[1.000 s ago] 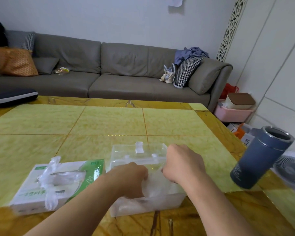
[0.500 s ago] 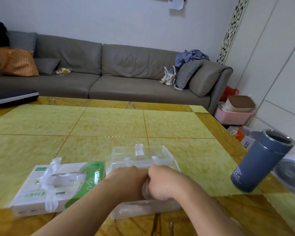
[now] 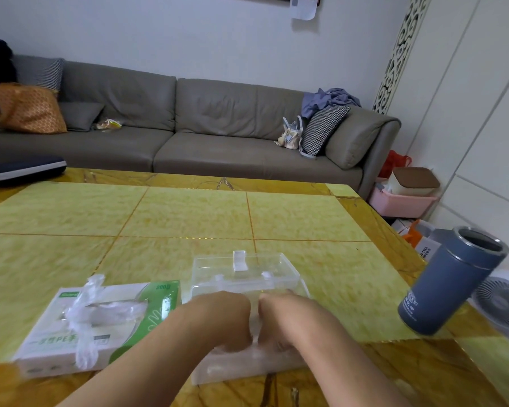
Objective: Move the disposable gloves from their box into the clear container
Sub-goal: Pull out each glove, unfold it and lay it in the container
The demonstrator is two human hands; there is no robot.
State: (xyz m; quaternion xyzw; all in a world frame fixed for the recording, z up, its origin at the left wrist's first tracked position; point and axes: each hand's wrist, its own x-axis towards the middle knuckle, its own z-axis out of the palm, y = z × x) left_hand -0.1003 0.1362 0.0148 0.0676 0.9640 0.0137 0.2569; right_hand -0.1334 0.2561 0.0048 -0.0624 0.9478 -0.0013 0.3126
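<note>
While crinkled gloves (image 3: 100,315) poke out, hands press into clear plastic container (image 3: 247,277).

We see soft, even indoor light; motion blur smears the glossy yellow-green tiled table (image 3: 188,218) toward 6 o'clock; wide-angle distortion bends the edges.

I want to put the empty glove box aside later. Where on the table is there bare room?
The far half of the table, between the clear container and the sofa-side edge, is bare. So is the strip between the container and the blue cup. The near edge is crowded: glove box, container, left hand, right hand.
</note>
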